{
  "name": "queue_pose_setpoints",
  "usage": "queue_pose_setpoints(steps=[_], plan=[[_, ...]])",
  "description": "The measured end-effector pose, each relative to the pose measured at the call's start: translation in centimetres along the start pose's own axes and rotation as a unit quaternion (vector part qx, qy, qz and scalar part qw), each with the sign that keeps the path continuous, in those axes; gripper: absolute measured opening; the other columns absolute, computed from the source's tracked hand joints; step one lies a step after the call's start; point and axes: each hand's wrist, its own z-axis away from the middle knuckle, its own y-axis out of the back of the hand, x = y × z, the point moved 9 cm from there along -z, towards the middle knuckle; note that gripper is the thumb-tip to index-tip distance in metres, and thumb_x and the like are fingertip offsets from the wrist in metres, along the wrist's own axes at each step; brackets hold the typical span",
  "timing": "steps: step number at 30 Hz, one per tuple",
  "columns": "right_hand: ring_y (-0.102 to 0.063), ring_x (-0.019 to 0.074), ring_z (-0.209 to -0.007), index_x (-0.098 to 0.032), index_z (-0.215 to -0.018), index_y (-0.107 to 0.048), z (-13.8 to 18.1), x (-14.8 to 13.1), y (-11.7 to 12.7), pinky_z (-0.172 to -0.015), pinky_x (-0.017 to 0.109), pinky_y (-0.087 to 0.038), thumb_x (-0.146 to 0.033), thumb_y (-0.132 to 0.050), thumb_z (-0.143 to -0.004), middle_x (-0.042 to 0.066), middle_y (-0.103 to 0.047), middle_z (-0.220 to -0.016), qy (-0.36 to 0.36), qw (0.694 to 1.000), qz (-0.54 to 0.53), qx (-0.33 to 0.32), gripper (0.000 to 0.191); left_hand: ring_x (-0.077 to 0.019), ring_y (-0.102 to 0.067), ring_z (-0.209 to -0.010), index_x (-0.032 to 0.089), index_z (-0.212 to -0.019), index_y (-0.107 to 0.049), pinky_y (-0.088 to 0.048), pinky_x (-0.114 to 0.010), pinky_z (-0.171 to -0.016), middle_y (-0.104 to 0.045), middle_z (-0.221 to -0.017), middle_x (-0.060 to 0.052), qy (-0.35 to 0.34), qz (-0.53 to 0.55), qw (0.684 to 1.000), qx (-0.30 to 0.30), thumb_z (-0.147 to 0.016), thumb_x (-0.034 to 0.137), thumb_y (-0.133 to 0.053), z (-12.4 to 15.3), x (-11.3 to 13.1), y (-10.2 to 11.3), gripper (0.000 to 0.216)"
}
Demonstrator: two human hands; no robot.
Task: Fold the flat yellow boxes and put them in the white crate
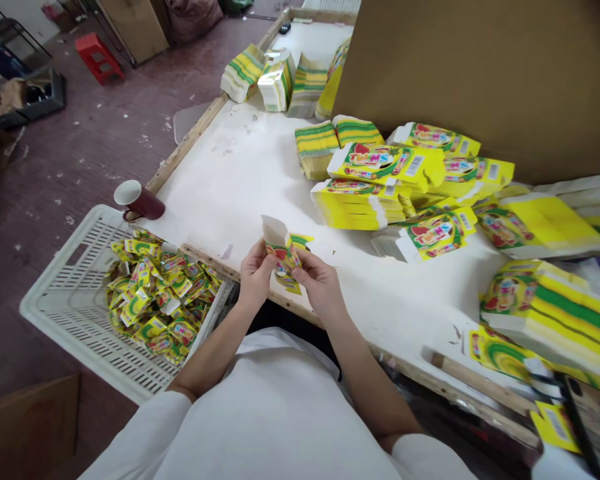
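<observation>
Just over the table's front edge, a small printed carton is held between my two hands, with a pale flap standing up at its top. My left hand is closed on its left side, thumb at the front. My right hand grips the right side between thumb and fingers. Yellow and green panels show around the fingers; part of the carton is hidden by them. Beyond my hands lie stacks of flat yellow cartons marked "TWINS".
A white plastic basket full of small yellow cartons stands at left. A maroon mug sits on the table corner. A cardboard sheet rises behind the stacks. A phone lies at lower right, a red stool on the floor.
</observation>
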Motion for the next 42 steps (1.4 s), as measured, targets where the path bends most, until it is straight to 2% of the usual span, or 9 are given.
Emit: queue_pose_setpoints(steps=[7, 19, 24, 28, 31, 34, 38, 40, 42], plan=[[-0.066, 0.0198, -0.078, -0.024, -0.086, -0.075, 0.4, 0.1, 0.3, -0.075, 0.034, -0.057, -0.059, -0.074, -0.077, 0.001, -0.073, -0.083, -0.039, 0.998, -0.012, 0.038, 0.035, -0.0178, -0.072, -0.096, 0.025, -0.111, -0.075, -0.056, -0.027, -0.086, -0.077, -0.11, -0.003, 0.055, 0.094, 0.993, 0.051, -0.068, 0.043, -0.086, 0.3, -0.5, 0.5, 0.048], [-0.069, 0.024, -0.086, -0.026, -0.088, -0.077, 0.2, 0.9, 0.2, -0.083, 0.04, -0.056, -0.059, -0.078, -0.073, 0.002, -0.076, -0.091, -0.066, 0.996, -0.043, 0.031, 0.037, -0.0203, -0.072, -0.098, 0.022, -0.109, -0.076, -0.056, -0.029, -0.087, -0.077, -0.113, -0.006, 0.058, 0.074, 0.993, 0.07, -0.067, 0.039, -0.087, 0.2, -0.3, 0.7, 0.047], [-0.068, 0.0234, -0.084, -0.025, -0.083, -0.077, -0.1, 1.2, 0.2, -0.084, 0.04, -0.056, -0.054, -0.082, -0.07, 0.001, -0.076, -0.086, -0.063, 0.996, -0.05, 0.038, 0.032, -0.021, -0.073, -0.092, 0.019, -0.096, -0.078, -0.057, -0.031, -0.084, -0.079, -0.097, -0.005, 0.044, 0.061, 0.995, 0.07, -0.074, 0.038, -0.082, 0.3, -0.4, 0.7, 0.03], [-0.069, 0.0218, -0.087, -0.026, -0.088, -0.075, -0.4, 1.2, 0.2, -0.085, 0.038, -0.056, -0.05, -0.083, -0.069, 0.001, -0.077, -0.091, -0.059, 0.996, -0.054, 0.043, 0.032, -0.0184, -0.073, -0.081, 0.018, -0.088, -0.077, -0.057, -0.028, -0.078, -0.078, -0.084, -0.003, 0.056, 0.076, 0.991, 0.093, -0.066, 0.041, -0.087, -0.1, -0.5, 1.0, 0.033], [-0.069, 0.0194, -0.084, -0.025, -0.089, -0.071, -0.4, 0.7, 0.9, -0.083, 0.036, -0.057, -0.046, -0.086, -0.066, 0.001, -0.076, -0.091, -0.043, 0.994, -0.061, 0.078, 0.034, -0.0148, -0.071, -0.076, 0.019, -0.09, -0.076, -0.056, -0.024, -0.073, -0.078, -0.086, -0.002, 0.069, 0.077, 0.99, 0.097, -0.064, 0.044, -0.088, -0.3, -0.7, 1.2, 0.038], [-0.066, 0.0159, -0.069, -0.024, -0.079, -0.065, -0.3, 0.2, 1.5, -0.07, 0.031, -0.058, -0.042, -0.084, -0.068, -0.001, -0.072, -0.076, -0.021, 0.993, -0.035, 0.111, 0.029, -0.0147, -0.071, -0.077, 0.019, -0.092, -0.075, -0.056, -0.024, -0.073, -0.078, -0.089, -0.003, 0.086, 0.053, 0.992, 0.072, -0.066, 0.043, -0.087, 0.0, -1.4, 1.0, 0.038], [-0.061, 0.0146, -0.058, -0.023, -0.07, -0.063, -0.3, -0.4, 1.7, -0.057, 0.029, -0.054, -0.04, -0.079, -0.073, -0.003, -0.068, -0.066, 0.015, 0.993, 0.036, 0.11, 0.023, -0.0176, -0.072, -0.079, 0.019, -0.087, -0.075, -0.057, -0.029, -0.076, -0.077, -0.082, -0.002, 0.084, 0.029, 0.993, 0.08, -0.066, 0.045, -0.086, 0.7, -2.3, 2.0, 0.036], [-0.061, 0.0153, -0.058, -0.023, -0.072, -0.066, -0.3, -1.2, 2.4, -0.056, 0.029, -0.053, -0.037, -0.076, -0.077, -0.002, -0.069, -0.067, 0.051, 0.989, 0.084, 0.113, 0.018, -0.0204, -0.072, -0.085, 0.019, -0.091, -0.075, -0.057, -0.033, -0.082, -0.077, -0.087, -0.004, 0.084, -0.004, 0.995, 0.051, -0.067, 0.047, -0.085, 0.4, -1.9, 2.6, 0.039], [-0.064, 0.0166, -0.064, -0.023, -0.079, -0.071, -0.1, -3.0, 3.2, -0.06, 0.031, -0.053, -0.031, -0.073, -0.082, 0.0, -0.072, -0.074, 0.122, 0.973, 0.165, 0.111, 0.008, -0.0249, -0.071, -0.1, 0.02, -0.105, -0.073, -0.055, -0.037, -0.09, -0.077, -0.105, -0.008, 0.076, -0.046, 0.996, -0.017, -0.066, 0.054, -0.084, -0.4, -0.4, 3.0, 0.053]])
